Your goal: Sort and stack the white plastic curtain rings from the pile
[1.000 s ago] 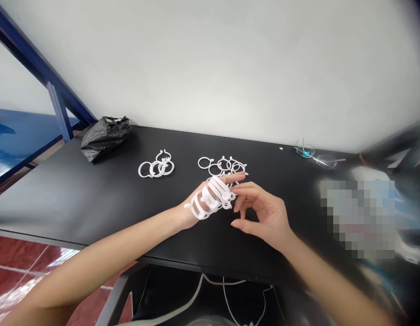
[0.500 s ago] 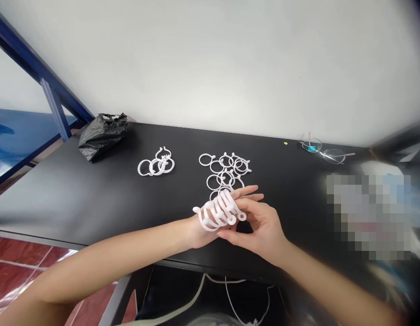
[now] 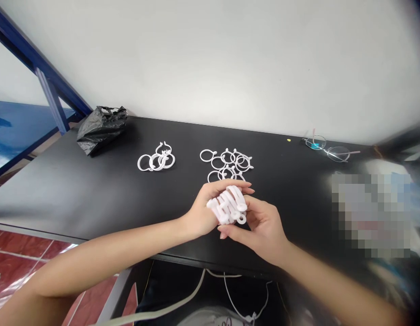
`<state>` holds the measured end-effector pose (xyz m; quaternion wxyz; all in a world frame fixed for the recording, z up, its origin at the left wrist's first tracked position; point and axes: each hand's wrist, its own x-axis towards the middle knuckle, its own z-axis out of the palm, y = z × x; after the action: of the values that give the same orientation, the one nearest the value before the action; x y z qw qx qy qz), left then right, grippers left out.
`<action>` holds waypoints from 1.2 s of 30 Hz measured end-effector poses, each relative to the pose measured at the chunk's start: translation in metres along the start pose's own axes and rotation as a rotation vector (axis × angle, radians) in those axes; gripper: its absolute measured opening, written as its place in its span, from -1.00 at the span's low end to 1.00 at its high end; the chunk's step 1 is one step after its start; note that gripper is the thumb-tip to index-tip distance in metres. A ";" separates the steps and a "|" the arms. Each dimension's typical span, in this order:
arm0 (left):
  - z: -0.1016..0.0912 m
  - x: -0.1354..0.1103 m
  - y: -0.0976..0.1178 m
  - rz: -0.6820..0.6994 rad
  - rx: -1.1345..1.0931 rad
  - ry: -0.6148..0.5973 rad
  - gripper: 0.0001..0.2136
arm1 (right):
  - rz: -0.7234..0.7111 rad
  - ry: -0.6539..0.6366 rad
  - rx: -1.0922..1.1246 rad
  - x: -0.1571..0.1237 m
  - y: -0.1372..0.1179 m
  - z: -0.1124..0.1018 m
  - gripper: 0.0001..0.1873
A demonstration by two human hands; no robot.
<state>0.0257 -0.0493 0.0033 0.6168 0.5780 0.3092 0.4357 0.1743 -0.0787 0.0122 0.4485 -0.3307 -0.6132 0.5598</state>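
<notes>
A stack of white plastic curtain rings (image 3: 228, 206) with small eyelets sits between my hands. My left hand (image 3: 203, 208) curls along the stack's far side, its fingers partly hidden behind the rings. From the right, my right hand (image 3: 266, 226) grips the near end, thumb below and fingers at the side. Just beyond my hands, several loose white rings (image 3: 207, 155) overlap on the black table (image 3: 183, 208). A smaller group of white rings (image 3: 144, 163), some with open ends, lies farther left.
A crumpled black plastic bag (image 3: 101, 129) stands at the back left, beside a blue metal frame (image 3: 52, 97). Eyeglasses (image 3: 337, 154) rest near the wall at the back right. A blurred, pixelated item (image 3: 369, 213) is at the right. Cables (image 3: 196, 294) hang below the table edge.
The rings were around my left hand near the wrist; they now sit bunched nearer its fingers, and my left hand has turned and curled around them. My right hand stays at their near end.
</notes>
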 end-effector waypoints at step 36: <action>-0.023 0.007 0.004 0.090 0.715 -0.379 -0.57 | 0.482 -0.177 0.230 0.009 -0.002 -0.011 -0.80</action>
<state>0.0079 -0.0330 0.0047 0.4036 0.8390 0.2963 0.2129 0.1813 -0.0667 0.0150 0.2817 -0.3640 -0.4861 0.7429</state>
